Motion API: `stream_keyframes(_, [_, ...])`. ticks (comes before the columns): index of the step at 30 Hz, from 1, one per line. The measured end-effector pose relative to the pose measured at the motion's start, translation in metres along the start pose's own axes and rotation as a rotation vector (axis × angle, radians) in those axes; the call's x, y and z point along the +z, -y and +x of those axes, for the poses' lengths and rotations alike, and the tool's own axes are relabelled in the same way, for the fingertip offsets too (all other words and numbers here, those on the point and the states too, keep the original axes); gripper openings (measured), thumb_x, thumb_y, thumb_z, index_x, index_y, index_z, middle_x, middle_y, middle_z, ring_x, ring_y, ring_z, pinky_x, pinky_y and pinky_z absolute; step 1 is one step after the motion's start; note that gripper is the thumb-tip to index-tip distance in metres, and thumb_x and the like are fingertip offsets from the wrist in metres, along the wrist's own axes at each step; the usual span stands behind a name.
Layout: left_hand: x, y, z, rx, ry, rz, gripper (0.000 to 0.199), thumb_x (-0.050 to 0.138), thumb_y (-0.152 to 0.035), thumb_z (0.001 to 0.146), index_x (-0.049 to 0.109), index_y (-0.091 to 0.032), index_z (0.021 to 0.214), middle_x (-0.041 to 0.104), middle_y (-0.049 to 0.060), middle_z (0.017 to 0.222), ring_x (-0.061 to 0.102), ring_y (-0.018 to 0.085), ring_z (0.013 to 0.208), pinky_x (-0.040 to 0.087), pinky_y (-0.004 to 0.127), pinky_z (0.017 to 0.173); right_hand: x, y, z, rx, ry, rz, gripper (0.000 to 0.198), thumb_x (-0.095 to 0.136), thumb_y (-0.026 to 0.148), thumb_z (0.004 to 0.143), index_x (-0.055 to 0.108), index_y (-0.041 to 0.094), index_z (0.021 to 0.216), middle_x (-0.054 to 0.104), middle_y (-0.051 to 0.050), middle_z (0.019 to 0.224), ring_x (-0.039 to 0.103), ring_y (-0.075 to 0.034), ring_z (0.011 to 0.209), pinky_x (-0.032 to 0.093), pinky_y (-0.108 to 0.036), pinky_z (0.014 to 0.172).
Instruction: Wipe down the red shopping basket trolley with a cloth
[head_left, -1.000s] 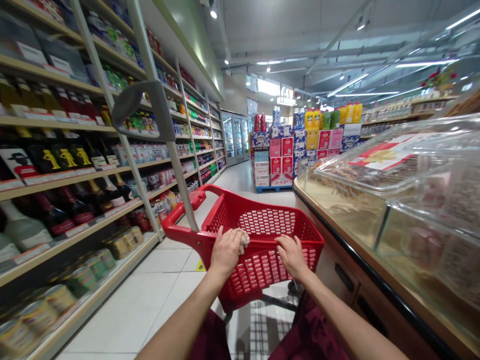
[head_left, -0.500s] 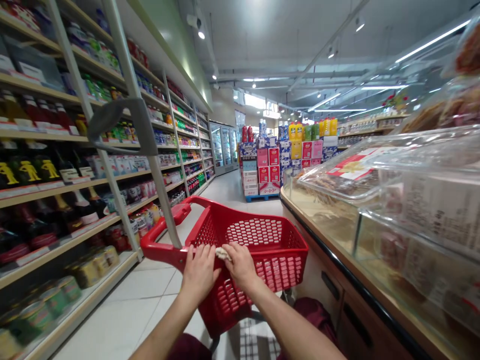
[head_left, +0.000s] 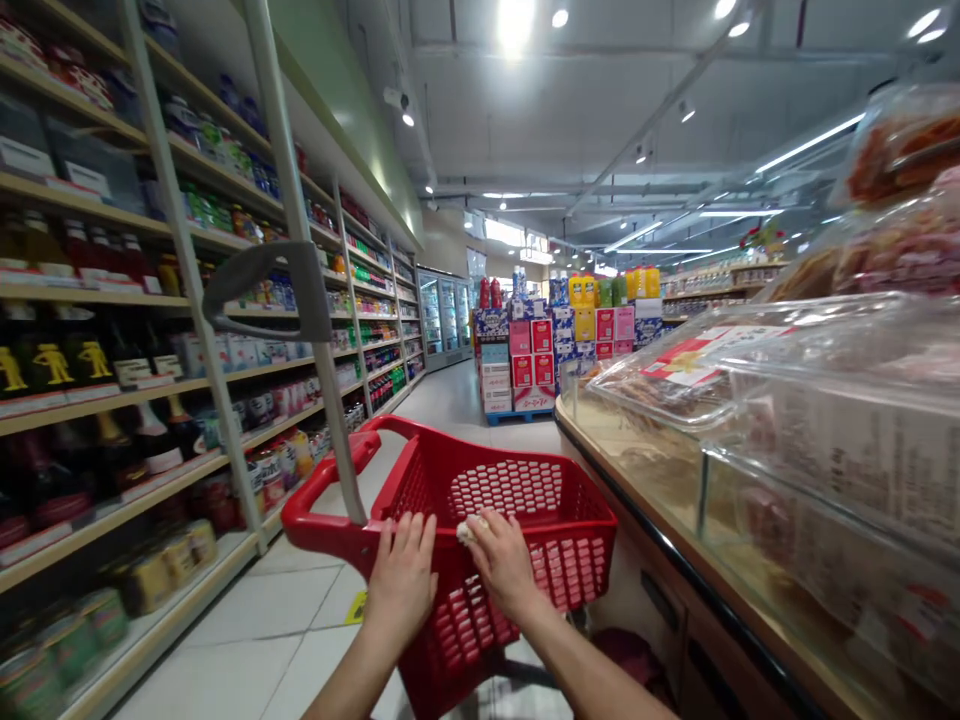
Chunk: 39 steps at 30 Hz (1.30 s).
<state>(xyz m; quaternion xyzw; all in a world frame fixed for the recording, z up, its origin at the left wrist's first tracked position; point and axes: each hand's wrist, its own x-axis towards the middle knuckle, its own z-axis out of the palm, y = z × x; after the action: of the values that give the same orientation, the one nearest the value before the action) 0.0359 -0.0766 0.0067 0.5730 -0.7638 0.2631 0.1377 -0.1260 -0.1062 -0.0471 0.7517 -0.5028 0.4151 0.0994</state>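
The red plastic basket of a shopping cart (head_left: 592,535) stands in front of me, its side turned toward me. My left hand (head_left: 405,575) hooks its fingers over the near rim beside the metal pole, thumb against the outer side. Farther right on the same rim, my right hand (head_left: 502,560) is closed on a crumpled off-white cloth (head_left: 466,530), pressing it to the edge. Part of the cloth is hidden beneath the fingers. A grey looped handle (head_left: 300,290) is fixed to the upright metal pole (head_left: 341,440) at the basket's left end.
Drink shelves (head_left: 247,360) line the left side. A glass-edged display counter (head_left: 637,500) with packed food in clear plastic boxes (head_left: 675,360) stands close on the right. Stacked cartons (head_left: 532,360) on a blue pallet are ahead, with glass-door fridges (head_left: 442,310) behind.
My right hand has slid right along the rim with the cloth, widening the gap between my hands. My left hand stays by the pole. The view has tipped slightly upward.
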Motion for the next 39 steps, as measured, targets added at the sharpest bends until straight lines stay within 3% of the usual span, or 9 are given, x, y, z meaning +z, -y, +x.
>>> stream_keyframes(3, [0.004, 0.002, -0.001, 0.009, 0.002, -0.012, 0.054, 0.049, -0.023, 0.071, 0.044, -0.013, 0.124, 0.047, 0.011, 0.127, 0.036, 0.027, 0.121, 0.018, 0.044, 0.105, -0.009, -0.029, -0.007, -0.026, 0.018, -0.049, 0.033, 0.039, 0.017, 0.083, 0.055, 0.030, 0.109, 0.058, -0.002, 0.114, 0.051, -0.017, 0.105, 0.033, -0.041, 0.094])
stream_keyframes(8, [0.007, -0.003, -0.001, -0.007, -0.002, -0.009, 0.055, 0.049, -0.023, 0.070, 0.044, -0.012, 0.124, 0.047, 0.014, 0.127, 0.035, 0.028, 0.121, 0.015, 0.046, 0.105, -0.027, -0.088, -0.031, 0.067, -0.027, -0.112, 0.034, 0.037, 0.014, 0.080, 0.058, 0.019, 0.106, 0.056, -0.012, 0.114, 0.048, -0.026, 0.107, 0.030, -0.049, 0.092])
stream_keyframes(15, [0.003, -0.006, -0.004, 0.037, -0.031, 0.003, 0.055, 0.050, -0.024, 0.070, 0.043, -0.016, 0.125, 0.046, 0.012, 0.128, 0.034, 0.028, 0.122, 0.018, 0.045, 0.104, -0.002, -0.039, -0.017, -0.013, -0.006, -0.077, 0.033, 0.042, 0.024, 0.083, 0.053, 0.025, 0.114, 0.052, -0.008, 0.121, 0.044, -0.022, 0.113, 0.030, -0.043, 0.095])
stream_keyframes(18, [0.004, -0.004, -0.004, 0.044, -0.043, 0.013, 0.054, 0.050, -0.023, 0.070, 0.044, -0.018, 0.124, 0.046, 0.011, 0.128, 0.034, 0.027, 0.122, 0.018, 0.045, 0.104, -0.012, -0.079, -0.027, 0.023, -0.007, -0.120, 0.034, 0.036, 0.017, 0.084, 0.055, 0.025, 0.112, 0.054, -0.008, 0.118, 0.046, -0.021, 0.111, 0.029, -0.045, 0.095])
stream_keyframes(21, [0.005, -0.005, -0.004, 0.038, -0.058, 0.018, 0.054, 0.050, -0.022, 0.070, 0.044, -0.017, 0.124, 0.046, 0.011, 0.128, 0.034, 0.028, 0.122, 0.018, 0.045, 0.104, -0.030, -0.132, -0.045, 0.174, -0.078, -0.213, 0.038, 0.033, 0.013, 0.080, 0.057, 0.020, 0.109, 0.054, -0.012, 0.118, 0.046, -0.025, 0.111, 0.033, -0.047, 0.092])
stream_keyframes(23, [0.005, -0.007, -0.003, 0.023, -0.057, 0.020, 0.054, 0.049, -0.022, 0.070, 0.045, -0.016, 0.123, 0.047, 0.012, 0.127, 0.034, 0.028, 0.122, 0.018, 0.045, 0.104, -0.034, -0.147, -0.051, 0.259, -0.134, -0.261, 0.038, 0.034, 0.013, 0.078, 0.057, 0.015, 0.108, 0.053, -0.016, 0.118, 0.045, -0.028, 0.111, 0.035, -0.048, 0.090])
stream_keyframes(29, [0.004, -0.002, -0.003, 0.034, -0.058, 0.012, 0.053, 0.048, -0.021, 0.070, 0.046, -0.017, 0.123, 0.047, 0.012, 0.127, 0.036, 0.027, 0.120, 0.019, 0.044, 0.103, -0.013, -0.127, -0.047, 0.090, -0.096, -0.171, 0.039, 0.036, 0.016, 0.079, 0.054, 0.019, 0.113, 0.047, -0.010, 0.126, 0.038, -0.023, 0.119, 0.032, -0.044, 0.098])
stream_keyframes(35, [0.002, 0.007, -0.005, 0.013, -0.047, 0.025, 0.053, 0.048, -0.019, 0.069, 0.047, -0.016, 0.122, 0.048, 0.013, 0.126, 0.038, 0.027, 0.118, 0.020, 0.044, 0.103, -0.023, -0.165, -0.060, 0.287, -0.235, -0.196, 0.044, 0.031, 0.011, 0.074, 0.054, 0.014, 0.112, 0.048, -0.015, 0.122, 0.043, -0.025, 0.114, 0.038, -0.044, 0.093])
stream_keyframes(39, [0.001, 0.011, -0.006, -0.018, -0.026, 0.064, 0.054, 0.048, -0.020, 0.069, 0.047, -0.014, 0.122, 0.047, 0.015, 0.126, 0.037, 0.029, 0.119, 0.018, 0.045, 0.103, -0.011, -0.134, -0.056, 0.206, -0.190, -0.176, 0.042, 0.032, 0.013, 0.077, 0.053, 0.013, 0.114, 0.043, -0.013, 0.128, 0.035, -0.024, 0.121, 0.032, -0.042, 0.099])
